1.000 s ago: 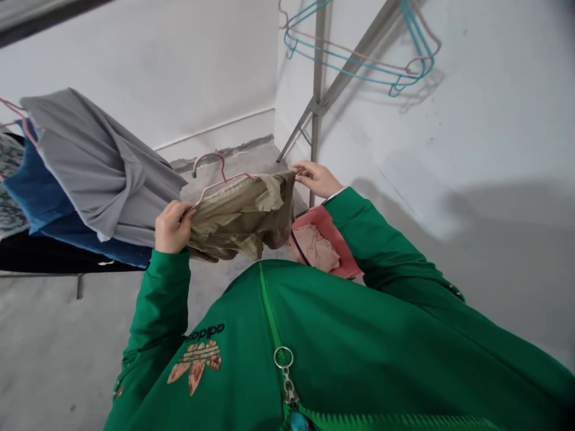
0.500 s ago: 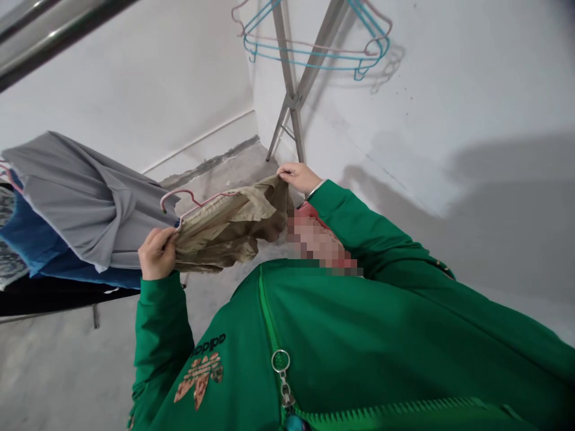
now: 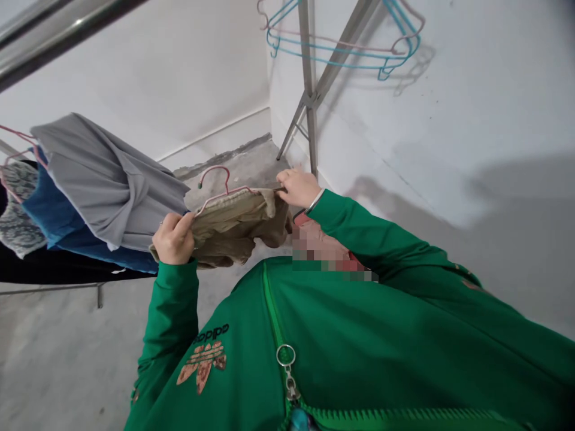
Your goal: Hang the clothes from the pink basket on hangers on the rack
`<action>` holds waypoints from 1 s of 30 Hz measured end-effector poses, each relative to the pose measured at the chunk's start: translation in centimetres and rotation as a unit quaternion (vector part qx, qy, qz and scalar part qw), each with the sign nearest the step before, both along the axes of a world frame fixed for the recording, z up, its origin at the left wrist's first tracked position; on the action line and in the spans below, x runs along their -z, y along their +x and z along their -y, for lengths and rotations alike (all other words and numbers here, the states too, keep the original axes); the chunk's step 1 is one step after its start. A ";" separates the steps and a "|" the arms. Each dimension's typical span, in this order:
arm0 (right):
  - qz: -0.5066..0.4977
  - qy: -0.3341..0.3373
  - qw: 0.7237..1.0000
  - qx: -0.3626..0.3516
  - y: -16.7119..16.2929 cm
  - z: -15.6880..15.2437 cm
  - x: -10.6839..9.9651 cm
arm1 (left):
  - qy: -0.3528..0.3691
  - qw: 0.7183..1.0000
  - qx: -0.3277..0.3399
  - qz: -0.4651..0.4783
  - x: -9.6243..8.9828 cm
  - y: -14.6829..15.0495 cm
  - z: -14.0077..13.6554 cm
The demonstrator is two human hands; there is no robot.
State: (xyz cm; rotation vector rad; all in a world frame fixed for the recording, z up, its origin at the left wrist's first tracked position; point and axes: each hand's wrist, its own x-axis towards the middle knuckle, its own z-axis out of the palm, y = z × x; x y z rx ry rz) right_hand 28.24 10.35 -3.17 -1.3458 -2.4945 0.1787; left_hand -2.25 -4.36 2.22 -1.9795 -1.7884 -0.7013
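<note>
Stretched between my two hands in front of my body is a khaki garment, its cloth hanging in folds. A pink hanger sits inside its upper edge, with the hook sticking up and pointing left. My left hand is closed around the garment and the hanger's left end. At the other end, my right hand pinches the garment's upper right corner, fingers curled over the edge. The hanger's right end is hidden under cloth.
On the left, a grey garment, a blue one and a patterned one hang from pink hangers. A metal rail crosses the upper left. Blue and pink hangers hang by a crossed-leg metal rack near the wall.
My hands are closer together, and more of the hanger shows above the cloth. The right hand's fingers now curl over the garment's corner. The view has shifted slightly.
</note>
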 end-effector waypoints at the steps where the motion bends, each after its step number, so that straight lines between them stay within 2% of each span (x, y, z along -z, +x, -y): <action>1: 0.011 0.006 1.000 0.004 -0.2 0.1 0.6 | -0.007 1.000 -0.002 -0.001 -0.1 0.0 0.1; 4: 0.015 -0.001 1.000 -0.012 -0.4 -0.1 1.9 | -0.032 0.999 -0.010 0.011 -0.3 -0.1 0.2; 7: 0.001 -0.029 0.999 -0.023 -0.4 -1.0 2.1 | -0.048 0.999 -0.021 0.010 -0.6 0.1 0.3; 11: -0.032 0.014 0.999 0.004 -0.3 -1.7 0.9 | -0.094 0.994 -0.050 -0.018 -0.5 0.7 0.2; 14: -0.068 0.028 0.997 0.019 -0.5 -0.7 -0.5 | -0.098 0.992 -0.071 -0.028 0.0 0.4 -0.1; 16: -0.081 -0.035 0.995 -0.046 -0.5 0.6 -1.2 | -0.056 0.994 -0.086 -0.036 0.4 -0.1 -0.3; 18: -0.095 -0.128 0.977 -0.143 -0.3 1.6 -1.5 | 0.001 0.993 -0.107 -0.043 0.5 -0.8 -0.5; 19: -0.109 -0.161 0.966 -0.169 -0.2 1.9 -1.4 | 0.030 0.992 -0.116 -0.042 0.5 -1.0 -0.5; 21: -0.155 -0.172 0.963 -0.137 0.4 1.6 -0.8 | 0.067 0.991 -0.115 -0.026 0.3 -1.5 -0.4; 23: -0.208 -0.132 0.968 -0.039 1.0 0.5 0.2 | 0.069 0.994 -0.085 0.003 0.0 -2.0 -0.1; 25: -0.246 -0.091 0.965 0.016 1.4 -1.0 1.5 | 0.055 0.997 -0.052 0.031 -0.3 -2.5 0.1; 27: -0.257 -0.067 0.964 0.007 1.5 -2.2 2.7 | 0.049 0.997 -0.038 0.051 -0.7 -2.8 0.3; 30: -0.235 -0.085 0.968 -0.026 1.2 -2.9 4.0 | 0.058 0.995 -0.041 0.076 -1.2 -3.2 0.5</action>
